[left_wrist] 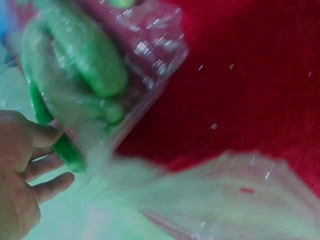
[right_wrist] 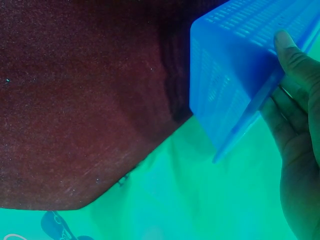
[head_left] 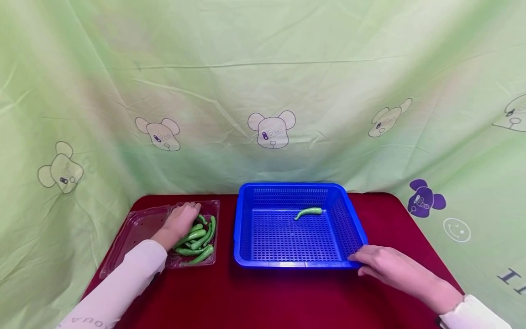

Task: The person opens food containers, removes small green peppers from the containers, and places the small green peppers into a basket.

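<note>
My left hand (head_left: 181, 222) reaches into a clear plastic box (head_left: 217, 212) that holds several green chili peppers (head_left: 199, 234). In the left wrist view, its thumb and fingers pinch one darker green chili pepper (left_wrist: 68, 154) at the box's side; the head view hides this grip. At the near right corner of a blue plastic basket (head_left: 291, 264), my right hand (head_left: 388, 265) grips the rim. The right wrist view has the thumb over the basket's edge (right_wrist: 260, 97) and the fingers beneath it. One light green chili pepper (head_left: 309, 211) lies inside, toward the back.
The box's clear lid (head_left: 141, 224) lies folded open to the left. A dark red cloth (head_left: 230, 297) covers the table under both containers. Behind and on both sides hangs a green curtain (head_left: 213, 96) printed with bear heads.
</note>
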Tool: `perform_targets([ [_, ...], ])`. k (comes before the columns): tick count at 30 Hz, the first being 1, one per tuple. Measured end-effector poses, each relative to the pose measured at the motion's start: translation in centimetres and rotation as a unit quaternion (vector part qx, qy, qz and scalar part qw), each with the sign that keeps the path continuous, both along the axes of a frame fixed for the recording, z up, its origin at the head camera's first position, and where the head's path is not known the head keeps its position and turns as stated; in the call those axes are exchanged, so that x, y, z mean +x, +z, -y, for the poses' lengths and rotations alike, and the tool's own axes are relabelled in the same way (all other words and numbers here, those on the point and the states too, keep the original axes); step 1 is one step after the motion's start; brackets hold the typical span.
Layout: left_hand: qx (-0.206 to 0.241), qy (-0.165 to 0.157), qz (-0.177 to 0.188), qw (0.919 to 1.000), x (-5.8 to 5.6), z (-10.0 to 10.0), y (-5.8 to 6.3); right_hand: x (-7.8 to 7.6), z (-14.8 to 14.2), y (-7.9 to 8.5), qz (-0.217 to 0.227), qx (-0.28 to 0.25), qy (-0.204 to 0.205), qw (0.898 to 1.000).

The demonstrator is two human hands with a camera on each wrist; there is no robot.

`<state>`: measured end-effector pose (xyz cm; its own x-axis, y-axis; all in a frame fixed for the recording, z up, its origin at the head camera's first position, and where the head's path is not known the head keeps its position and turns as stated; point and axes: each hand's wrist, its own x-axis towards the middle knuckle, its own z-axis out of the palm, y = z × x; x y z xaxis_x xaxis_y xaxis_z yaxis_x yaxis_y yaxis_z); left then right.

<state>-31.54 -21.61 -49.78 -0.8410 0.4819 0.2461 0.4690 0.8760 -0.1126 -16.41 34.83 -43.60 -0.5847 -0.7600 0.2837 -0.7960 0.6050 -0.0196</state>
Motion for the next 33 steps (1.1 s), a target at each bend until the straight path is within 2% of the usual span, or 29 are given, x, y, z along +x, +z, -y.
perform_targets([
  [5, 0.035, -0.012, -0.021, 0.9991, -0.7, -0.6, 2.1, 0.2, -0.2, 0.0, 0.006, 0.003, -0.007, 1.000],
  [9, 0.070, -0.020, -0.036, 0.9967, -1.4, -2.3, 4.9, 0.3, -0.4, -0.1, 0.007, 0.002, -0.008, 1.000],
  [14, 0.095, -0.047, -0.060, 0.9925, -2.4, -6.2, 8.9, 0.4, -0.4, -0.2, 0.008, -0.001, -0.006, 1.000],
  [17, 0.094, -0.075, -0.063, 0.9908, -2.9, -9.6, 10.4, 0.5, -0.5, -0.2, 0.006, 0.001, -0.008, 1.000],
  [20, 0.077, -0.098, -0.052, 0.9909, -3.4, -13.6, 11.0, 0.6, -0.7, -0.2, 0.003, 0.000, -0.012, 1.000],
  [27, 0.011, -0.145, -0.001, 0.9894, -4.2, -23.3, 11.4, 0.4, -0.3, -0.1, 0.004, 0.000, -0.013, 1.000],
  [30, -0.007, -0.152, 0.028, 0.9879, -4.3, -26.9, 10.9, 0.3, 0.0, 0.0, 0.006, 0.004, -0.014, 1.000],
  [33, -0.019, -0.149, 0.047, 0.9876, -4.0, -29.7, 9.7, 0.2, 0.4, 0.0, 0.018, 0.008, -0.013, 1.000],
])
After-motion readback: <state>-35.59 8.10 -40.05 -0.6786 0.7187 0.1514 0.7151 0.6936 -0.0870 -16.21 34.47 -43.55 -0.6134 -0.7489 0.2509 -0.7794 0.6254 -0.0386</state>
